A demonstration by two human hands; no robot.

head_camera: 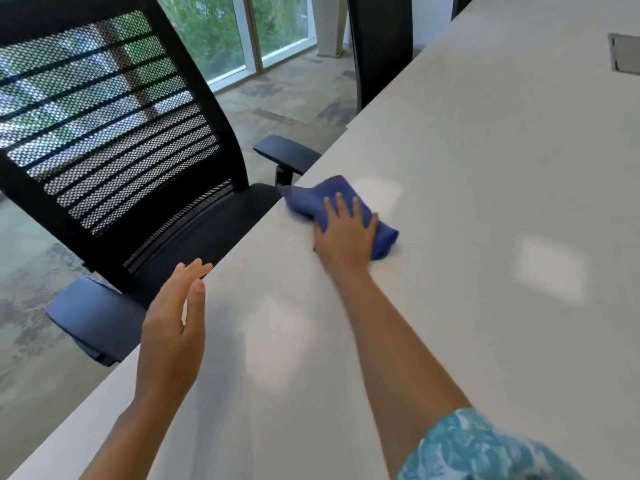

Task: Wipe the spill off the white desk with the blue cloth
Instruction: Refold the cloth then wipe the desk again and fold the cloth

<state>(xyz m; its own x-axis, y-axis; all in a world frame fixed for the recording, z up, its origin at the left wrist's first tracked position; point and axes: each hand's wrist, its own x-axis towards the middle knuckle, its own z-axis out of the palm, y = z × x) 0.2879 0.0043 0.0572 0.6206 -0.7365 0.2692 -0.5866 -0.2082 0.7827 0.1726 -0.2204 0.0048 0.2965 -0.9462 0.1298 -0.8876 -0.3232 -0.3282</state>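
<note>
Right hand (pixel 346 237) presses the bunched blue cloth (pixel 332 199) flat-fingered at the white desk (pixel 485 168) left edge — keep pressure even; left hand (pixel 173 327) hovers open, empty.

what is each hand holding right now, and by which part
The right hand presses flat on the middle of the blue cloth, pinning it to the white desk. The left hand is open and holds nothing.

Bare forearms; right short sleeve (pixel 485 448) teal-and-white leafy print; no rings visible.
</note>
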